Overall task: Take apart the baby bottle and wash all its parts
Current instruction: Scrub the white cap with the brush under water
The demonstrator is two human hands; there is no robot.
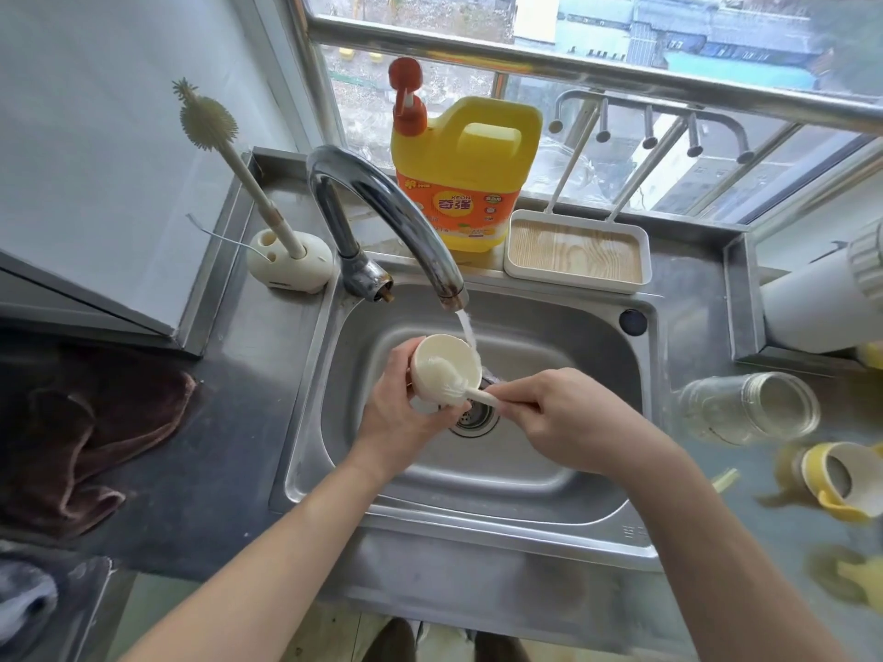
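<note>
Over the steel sink [564, 475], my left hand [399, 413] grips a cream bottle cap [454, 358] with its open side up. My right hand [564, 413] grips the handle of a small cream brush [454, 382] whose bristles are inside the cap. Water runs from the tap [382, 207] just past the cap's right rim. The clear bottle body [748, 408] lies on its side on the counter at the right. A yellow handled collar [836, 482] and another yellow part [855, 575] lie nearer the front right.
A yellow detergent jug [466, 174] stands behind the sink beside a white tray [576, 250]. A long bottle brush [239, 169] stands in its holder at the back left. A brown cloth [81, 441] lies on the left counter. A white cylinder [822, 303] lies at the right.
</note>
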